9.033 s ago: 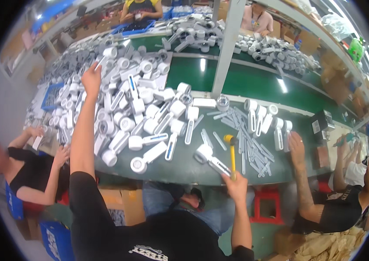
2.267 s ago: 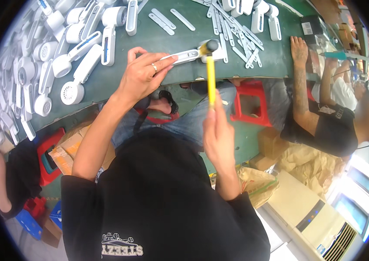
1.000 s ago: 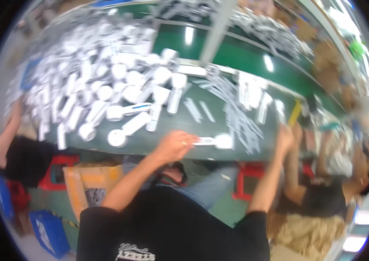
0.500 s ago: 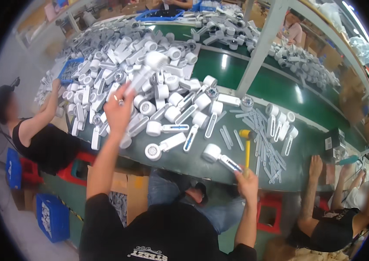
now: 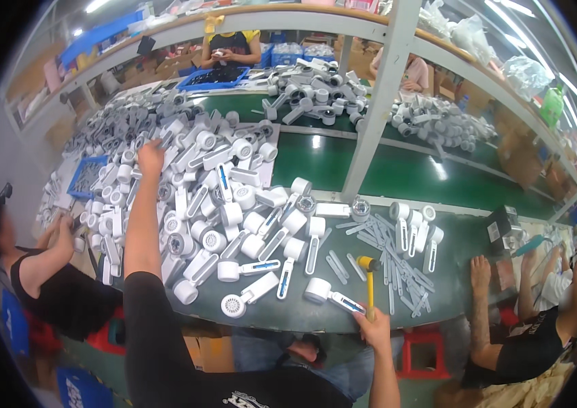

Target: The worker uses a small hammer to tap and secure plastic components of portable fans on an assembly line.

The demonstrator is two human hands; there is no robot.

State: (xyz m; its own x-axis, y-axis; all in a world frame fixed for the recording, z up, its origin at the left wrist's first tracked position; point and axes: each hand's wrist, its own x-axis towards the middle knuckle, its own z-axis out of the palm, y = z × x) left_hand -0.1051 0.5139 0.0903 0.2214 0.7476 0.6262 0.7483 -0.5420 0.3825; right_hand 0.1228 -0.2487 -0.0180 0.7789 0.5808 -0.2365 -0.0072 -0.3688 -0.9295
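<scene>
At the far left part of a big pile of white handheld fans (image 5: 215, 241), my left hand (image 5: 151, 159) reaches in with bent fingers. They close on the handle of a white handheld fan (image 5: 175, 128); the fingertips are partly hidden. Near the table's front edge my right hand (image 5: 375, 330) grips a mallet (image 5: 370, 289) by its yellow handle, the yellow and black head pointing up. Against that hand's fingers rests the handle end of another handheld fan (image 5: 318, 290), lying flat, with a blue strip in its handle.
Grey flat strips (image 5: 397, 262) lie loose right of the mallet, beside several more fans (image 5: 417, 228). A white post (image 5: 377, 115) rises behind them. Co-workers sit to the left and right; one co-worker's hand (image 5: 480, 273) rests on the table. A blue tray (image 5: 86, 178) stands left.
My left hand has moved away and left, from holding a fan raised over the pile down to the pile's far part. The right hand keeps the mallet. The view has tilted upward.
</scene>
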